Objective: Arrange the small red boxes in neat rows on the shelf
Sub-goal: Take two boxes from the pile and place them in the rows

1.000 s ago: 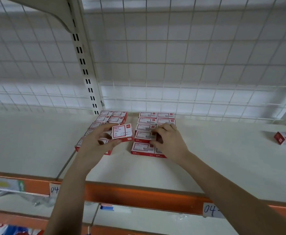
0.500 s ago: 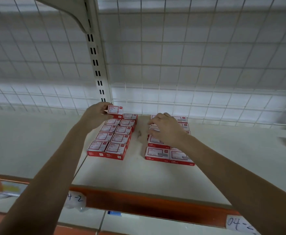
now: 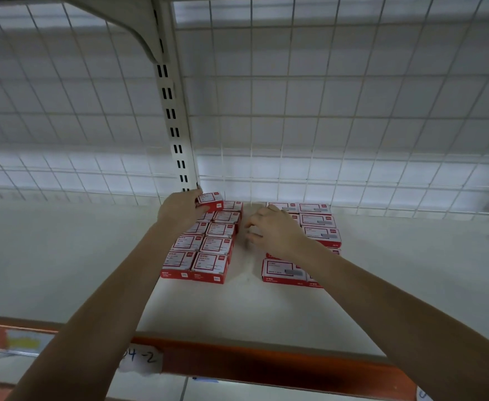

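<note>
Two blocks of small red boxes with white labels lie on the white shelf (image 3: 266,308). The left block (image 3: 208,247) runs in two columns toward the back; the right block (image 3: 318,224) lies beside it with a gap between. My left hand (image 3: 181,211) holds one red box (image 3: 210,198) at the far end of the left block, near the slotted upright. My right hand (image 3: 275,230) hovers with curled fingers over the left edge of the right block, hiding some boxes; whether it grips anything is unclear.
A white wire grid (image 3: 324,125) backs the shelf. A slotted upright post (image 3: 173,125) stands behind the left block. The shelf's orange front rail (image 3: 266,369) carries a handwritten label (image 3: 142,358). Bare shelf spreads to both sides.
My left hand carried the red box from the front of the left block to its far end by the upright. My right hand shifted slightly left over the right block. The view moved right.
</note>
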Motion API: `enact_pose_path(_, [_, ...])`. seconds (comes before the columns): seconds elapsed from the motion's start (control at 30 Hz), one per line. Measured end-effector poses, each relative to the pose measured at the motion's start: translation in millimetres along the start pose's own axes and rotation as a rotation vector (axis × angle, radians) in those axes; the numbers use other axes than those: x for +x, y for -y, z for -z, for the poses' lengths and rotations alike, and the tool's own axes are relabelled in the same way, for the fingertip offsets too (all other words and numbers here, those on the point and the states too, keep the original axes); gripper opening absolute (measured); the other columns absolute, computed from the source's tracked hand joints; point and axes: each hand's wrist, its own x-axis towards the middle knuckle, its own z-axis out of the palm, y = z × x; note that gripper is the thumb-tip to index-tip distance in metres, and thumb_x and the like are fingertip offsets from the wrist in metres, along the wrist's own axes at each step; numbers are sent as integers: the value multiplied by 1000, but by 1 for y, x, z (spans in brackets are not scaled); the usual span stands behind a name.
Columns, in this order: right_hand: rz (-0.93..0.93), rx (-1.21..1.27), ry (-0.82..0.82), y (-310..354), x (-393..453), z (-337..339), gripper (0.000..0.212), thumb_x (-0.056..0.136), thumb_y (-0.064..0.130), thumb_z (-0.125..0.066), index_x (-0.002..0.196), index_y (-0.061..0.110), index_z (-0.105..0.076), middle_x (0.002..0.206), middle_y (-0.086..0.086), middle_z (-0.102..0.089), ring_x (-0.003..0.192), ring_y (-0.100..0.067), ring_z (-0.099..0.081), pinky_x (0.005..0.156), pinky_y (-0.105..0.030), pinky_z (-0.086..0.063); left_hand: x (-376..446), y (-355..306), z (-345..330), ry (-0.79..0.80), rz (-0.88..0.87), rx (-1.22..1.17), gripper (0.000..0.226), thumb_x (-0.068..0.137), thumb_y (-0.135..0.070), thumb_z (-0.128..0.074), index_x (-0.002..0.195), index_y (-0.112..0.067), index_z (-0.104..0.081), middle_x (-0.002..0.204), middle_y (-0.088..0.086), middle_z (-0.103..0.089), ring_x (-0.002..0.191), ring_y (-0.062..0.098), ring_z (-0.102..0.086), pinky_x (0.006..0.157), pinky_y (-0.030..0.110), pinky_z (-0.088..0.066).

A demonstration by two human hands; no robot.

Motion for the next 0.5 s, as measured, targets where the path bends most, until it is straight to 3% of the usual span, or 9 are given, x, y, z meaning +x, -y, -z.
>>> enact_pose_path(0.13, [3,-11,14,0,2,1,35,96,32,-42,127,20,-54,135,-5,-48,130,-22,-35,107,-39,-29,10,1,4,12,-46,220,46,92,-43,-52,128,-16,-52,111,9,-63,104,27,-58,80,36,-47])
enact_pose_path(0.33, [20,-32,16,-3,5,0,34,97,33,-40,126,21,-54,134,-4,-49,128,-22,-36,105,-38,-30,20,3,7,-1,-96,352,25,94,-25,-49,116,-15,-58,103,6,-64,97,24,-59,72,35,-47])
enact_pose_path(0.5, [22,-47,2,-9,10,-3,35,96,34,-42,125,20,-54,132,-4,-49,124,-21,-38,103,-38,-32,14,9,2,-2,-95,317,34,96,-29,-46,130,-25,-50,110,5,-62,103,24,-57,73,34,-46])
